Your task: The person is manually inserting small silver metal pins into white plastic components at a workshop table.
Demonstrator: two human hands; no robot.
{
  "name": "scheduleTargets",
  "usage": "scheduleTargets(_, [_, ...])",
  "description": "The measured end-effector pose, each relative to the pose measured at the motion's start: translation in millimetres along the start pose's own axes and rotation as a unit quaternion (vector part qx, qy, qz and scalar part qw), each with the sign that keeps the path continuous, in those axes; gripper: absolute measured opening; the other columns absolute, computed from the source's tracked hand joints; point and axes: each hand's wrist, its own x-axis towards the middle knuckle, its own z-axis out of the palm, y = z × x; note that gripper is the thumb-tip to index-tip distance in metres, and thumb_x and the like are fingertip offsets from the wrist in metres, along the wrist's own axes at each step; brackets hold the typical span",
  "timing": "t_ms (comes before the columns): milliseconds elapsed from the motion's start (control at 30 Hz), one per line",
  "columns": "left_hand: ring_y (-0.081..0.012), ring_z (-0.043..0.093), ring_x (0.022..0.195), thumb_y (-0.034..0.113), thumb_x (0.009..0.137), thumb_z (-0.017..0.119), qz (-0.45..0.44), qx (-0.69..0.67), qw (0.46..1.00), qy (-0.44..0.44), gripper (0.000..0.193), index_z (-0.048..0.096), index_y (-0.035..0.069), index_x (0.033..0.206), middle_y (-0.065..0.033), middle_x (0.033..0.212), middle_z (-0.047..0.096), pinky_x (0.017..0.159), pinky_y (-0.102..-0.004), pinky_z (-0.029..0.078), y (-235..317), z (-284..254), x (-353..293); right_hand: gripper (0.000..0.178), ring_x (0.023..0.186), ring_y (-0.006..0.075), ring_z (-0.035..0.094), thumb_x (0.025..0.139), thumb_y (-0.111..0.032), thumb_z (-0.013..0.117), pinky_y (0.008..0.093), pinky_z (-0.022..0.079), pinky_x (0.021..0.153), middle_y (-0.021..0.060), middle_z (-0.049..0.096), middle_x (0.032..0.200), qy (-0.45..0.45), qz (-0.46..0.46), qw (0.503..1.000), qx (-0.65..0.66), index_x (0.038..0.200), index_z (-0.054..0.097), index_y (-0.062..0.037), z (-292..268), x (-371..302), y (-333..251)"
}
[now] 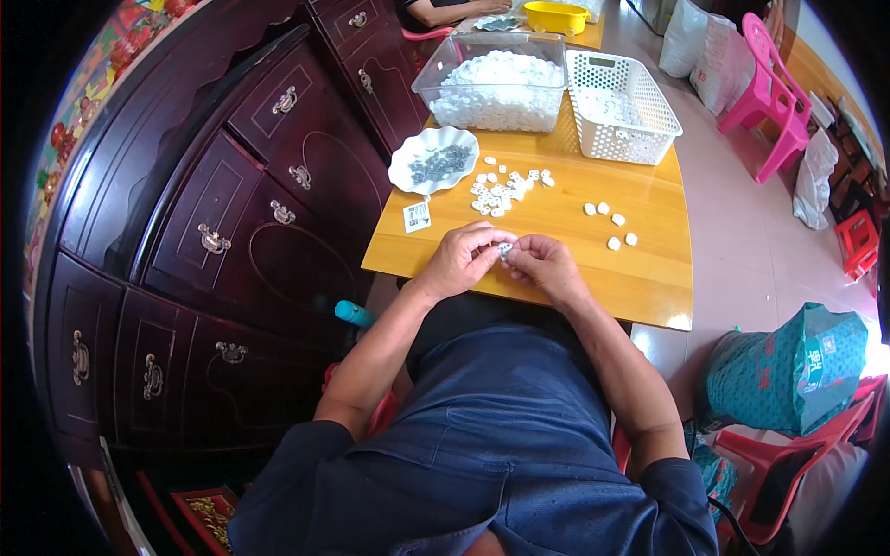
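Over the near edge of the wooden table, the fingertips of my left hand (456, 263) and my right hand (551, 267) meet. Both are closed on a small white piece (504, 248) with dark spots, partly hidden by my fingers. Just beyond lies a loose heap of similar small white pieces (491, 196), some showing holes. Several rounded white pieces (618, 220) sit apart to the right of the heap. A wavy-edged white dish (400, 170) holds many small dark grey parts (441, 164). A small white printed card (417, 216) lies in front of the dish.
A clear plastic bin (426, 90) full of white pieces and a white perforated basket (630, 146) stand at the table's far end. Dark wooden drawers (269, 190) flank the left. Behind the bin, another person's arm (450, 12) shows near a yellow tub (556, 18). Right: a teal bag (769, 371).
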Motion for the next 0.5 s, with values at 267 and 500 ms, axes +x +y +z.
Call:
scheduleTargets(267, [-0.0137,0.063,0.073,-0.003,0.091,0.061,0.0,-0.007,1.0,0.002,0.024,0.071,0.001,0.112,-0.0076,0.091,0.069,0.066,-0.0274,0.051,-1.4,1.6,0.3,0.016,0.075,0.0098,0.064,0.096,-0.014,0.068,0.0236,0.053,0.071,0.0036,0.07,0.088,-0.006,-0.006,1.0,-0.029,0.101,0.066,0.0008,-2.6,1.4,3.8])
scheduleTargets(500, [-0.009,0.058,0.069,-0.003,0.092,0.061,-0.031,-0.042,0.998,0.016,0.023,0.071,0.0,0.113,-0.0045,0.086,0.065,0.064,-0.0251,0.049,-6.3,0.2,-0.8,0.012,0.077,0.0108,0.066,0.095,-0.012,0.067,0.0249,0.055,0.072,0.0038,0.07,0.087,-0.005,-0.012,0.999,-0.044,0.099,0.065,-0.0008,0.6,-3.0,-2.6])
